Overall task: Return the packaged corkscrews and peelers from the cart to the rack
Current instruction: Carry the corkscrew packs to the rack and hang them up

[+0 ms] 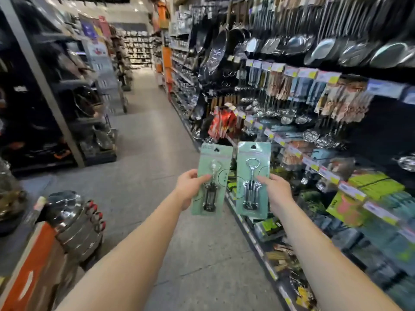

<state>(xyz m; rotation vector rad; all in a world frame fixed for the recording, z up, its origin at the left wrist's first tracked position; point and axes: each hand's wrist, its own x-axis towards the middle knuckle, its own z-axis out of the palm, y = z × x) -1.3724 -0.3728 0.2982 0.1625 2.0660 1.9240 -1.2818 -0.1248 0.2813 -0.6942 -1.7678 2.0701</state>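
Note:
My left hand (190, 187) grips a packaged corkscrew (212, 176) on a pale green card, thumb across its front. My right hand (277, 190) holds a second packaged corkscrew (252, 176) of the same kind, thumb on its right side. Both packs are upright, side by side, out in front of me over the aisle floor. The rack (314, 122) of hanging kitchen tools runs along the right, with pegs and yellow price tags. The view is blurred.
An orange cart (38, 261) with stacked steel pots (74, 216) stands at the lower left. Dark shelving (45, 104) lines the left of the aisle. Ladles and pans (336, 50) hang high on the right. Grey floor (146, 142) stretches ahead.

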